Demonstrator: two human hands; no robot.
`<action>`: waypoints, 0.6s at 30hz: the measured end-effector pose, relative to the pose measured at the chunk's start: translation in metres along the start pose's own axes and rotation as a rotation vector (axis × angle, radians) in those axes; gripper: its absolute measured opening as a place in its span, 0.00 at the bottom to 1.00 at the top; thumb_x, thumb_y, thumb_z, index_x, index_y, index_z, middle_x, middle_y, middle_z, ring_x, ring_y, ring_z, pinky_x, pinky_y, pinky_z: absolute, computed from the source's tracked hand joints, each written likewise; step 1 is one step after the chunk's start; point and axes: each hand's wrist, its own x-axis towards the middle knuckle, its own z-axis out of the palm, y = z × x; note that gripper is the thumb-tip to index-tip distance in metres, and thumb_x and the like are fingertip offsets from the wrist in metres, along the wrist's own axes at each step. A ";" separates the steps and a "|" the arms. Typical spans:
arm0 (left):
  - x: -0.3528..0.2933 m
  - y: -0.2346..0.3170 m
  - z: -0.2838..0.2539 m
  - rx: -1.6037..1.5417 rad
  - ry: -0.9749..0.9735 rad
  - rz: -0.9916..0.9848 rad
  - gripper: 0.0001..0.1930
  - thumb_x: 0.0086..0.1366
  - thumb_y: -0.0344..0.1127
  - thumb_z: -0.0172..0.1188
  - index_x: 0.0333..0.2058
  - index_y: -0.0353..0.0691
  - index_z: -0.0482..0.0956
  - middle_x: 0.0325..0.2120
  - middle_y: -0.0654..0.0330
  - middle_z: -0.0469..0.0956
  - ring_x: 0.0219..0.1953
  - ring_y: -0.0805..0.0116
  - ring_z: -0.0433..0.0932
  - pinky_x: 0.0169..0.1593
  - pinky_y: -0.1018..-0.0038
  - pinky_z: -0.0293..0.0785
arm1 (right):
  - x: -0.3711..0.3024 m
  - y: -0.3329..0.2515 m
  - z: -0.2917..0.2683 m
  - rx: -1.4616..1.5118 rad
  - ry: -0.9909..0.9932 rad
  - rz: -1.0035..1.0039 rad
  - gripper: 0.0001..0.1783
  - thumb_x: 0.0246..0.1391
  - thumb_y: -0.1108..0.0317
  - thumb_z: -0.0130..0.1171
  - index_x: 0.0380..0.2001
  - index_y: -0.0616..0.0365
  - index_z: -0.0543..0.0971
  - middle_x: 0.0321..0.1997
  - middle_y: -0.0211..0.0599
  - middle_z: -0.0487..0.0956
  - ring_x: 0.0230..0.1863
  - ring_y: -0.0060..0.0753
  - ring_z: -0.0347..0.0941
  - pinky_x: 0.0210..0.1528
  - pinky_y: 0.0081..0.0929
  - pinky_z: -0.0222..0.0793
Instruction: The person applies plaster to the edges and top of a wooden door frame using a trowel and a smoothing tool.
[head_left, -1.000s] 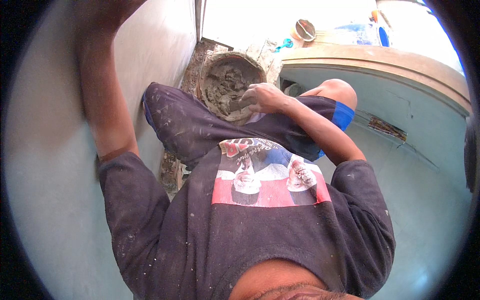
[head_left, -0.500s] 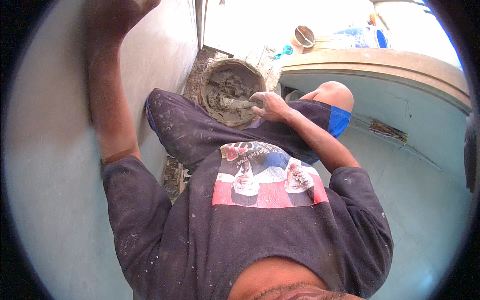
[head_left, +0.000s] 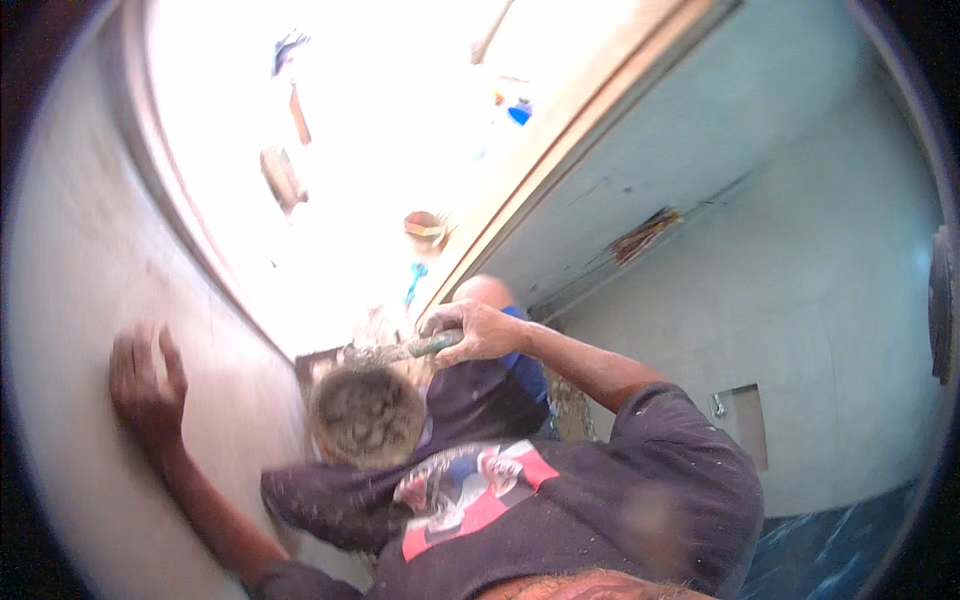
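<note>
My right hand [head_left: 472,330] is closed around the greenish handle of a trowel [head_left: 434,344]. Its mortar-smeared blade is blurred and extends left over the far rim of a round bucket [head_left: 318,425]. Grey wet mortar [head_left: 368,412] fills part of that bucket, which stands by my bent legs. On the left, my left hand [head_left: 148,390] rests against the pale wall [head_left: 75,300], fingers stretched out and thumb apart, with nothing seen in it.
A wooden-edged ledge [head_left: 560,150] slants past my right knee. Beyond the bucket, in bright glare, are a small container [head_left: 425,228] and a turquoise tool [head_left: 415,283]. A recess [head_left: 745,425] opens in the right wall, and a dark slot [head_left: 645,236] lies nearer the ledge.
The view has swung round. My right hand has lifted the trowel from inside the bucket to above its rim. My left hand, cut off at the top before, now shows fully on the wall.
</note>
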 end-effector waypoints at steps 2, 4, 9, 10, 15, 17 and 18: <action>-0.001 0.000 -0.004 -0.042 -0.008 -0.041 0.09 0.66 0.33 0.59 0.37 0.30 0.76 0.35 0.45 0.78 0.38 0.48 0.79 0.42 0.62 0.78 | -0.012 -0.028 -0.034 0.012 0.083 -0.009 0.22 0.45 0.61 0.70 0.42 0.62 0.80 0.36 0.33 0.80 0.38 0.23 0.74 0.41 0.25 0.69; 0.003 0.006 0.001 -0.093 -0.002 -0.051 0.08 0.66 0.31 0.58 0.37 0.30 0.74 0.36 0.45 0.76 0.38 0.48 0.78 0.41 0.60 0.76 | -0.043 -0.053 -0.067 -0.016 0.213 -0.021 0.21 0.46 0.63 0.70 0.42 0.62 0.81 0.37 0.33 0.80 0.38 0.22 0.73 0.41 0.24 0.69; 0.011 0.008 0.001 -0.172 -0.022 -0.074 0.06 0.65 0.29 0.57 0.36 0.31 0.72 0.35 0.46 0.74 0.37 0.48 0.76 0.40 0.59 0.75 | -0.110 -0.099 -0.173 -0.025 0.638 -0.148 0.15 0.52 0.69 0.65 0.43 0.61 0.79 0.36 0.33 0.81 0.37 0.22 0.78 0.40 0.22 0.73; 0.011 0.008 0.000 -0.164 -0.027 -0.077 0.06 0.65 0.29 0.57 0.36 0.31 0.72 0.35 0.45 0.74 0.37 0.48 0.76 0.40 0.59 0.75 | -0.128 -0.109 -0.199 0.026 0.680 -0.174 0.14 0.52 0.70 0.63 0.44 0.59 0.81 0.38 0.33 0.82 0.39 0.23 0.79 0.43 0.23 0.74; 0.008 0.010 -0.001 -0.093 0.003 -0.046 0.06 0.66 0.29 0.57 0.36 0.31 0.71 0.35 0.45 0.74 0.37 0.48 0.76 0.42 0.59 0.75 | -0.196 -0.167 -0.311 -0.896 1.076 -0.272 0.15 0.57 0.61 0.60 0.40 0.61 0.81 0.30 0.32 0.82 0.32 0.22 0.76 0.37 0.24 0.73; 0.007 0.009 -0.005 -0.092 -0.033 -0.055 0.06 0.66 0.29 0.56 0.36 0.31 0.71 0.36 0.46 0.75 0.38 0.48 0.77 0.44 0.59 0.75 | -0.208 -0.198 -0.342 -0.996 1.158 -0.183 0.17 0.58 0.59 0.58 0.41 0.62 0.81 0.30 0.34 0.81 0.30 0.26 0.75 0.36 0.27 0.72; 0.007 0.011 -0.004 -0.103 -0.048 -0.059 0.06 0.67 0.29 0.56 0.36 0.31 0.71 0.36 0.46 0.75 0.38 0.48 0.77 0.44 0.59 0.75 | -0.216 -0.217 -0.360 -1.109 1.157 -0.129 0.17 0.58 0.58 0.58 0.42 0.61 0.80 0.31 0.35 0.82 0.31 0.27 0.75 0.38 0.28 0.72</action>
